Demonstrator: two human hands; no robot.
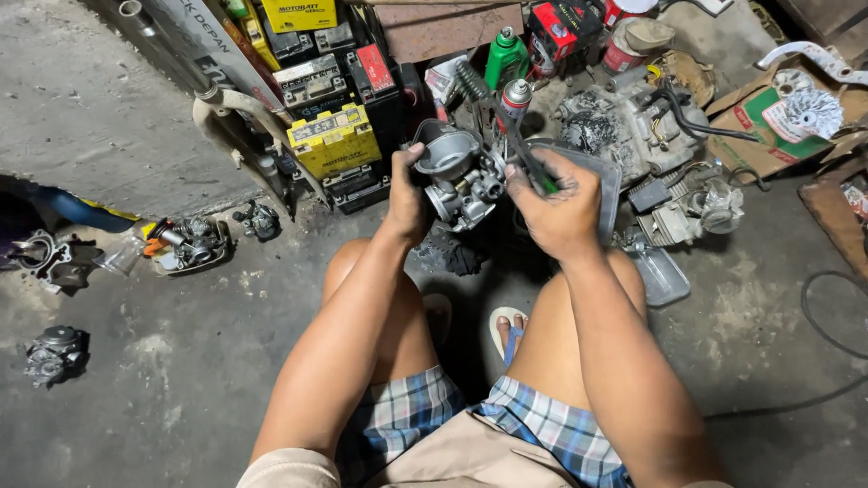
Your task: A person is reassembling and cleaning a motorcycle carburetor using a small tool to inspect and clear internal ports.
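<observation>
Your left hand [405,194] clamps the carburetor [461,176] at its 3 o'clock; your right hand [556,203], at the carburetor's 4 o'clock, grips a green-handled tool [529,163].

Both bare forearms reach forward over the spread knees and converge ahead of them. The left hand [406,194] is turned thumb-up, its grip closed, fingers wrapped out of sight and thumb pressed over the top. The right hand [556,206] shows its back to the camera, its grip closed too, fingers curled in and smeared with dark grime. The wrists are level, the hands near each other, not touching.
</observation>
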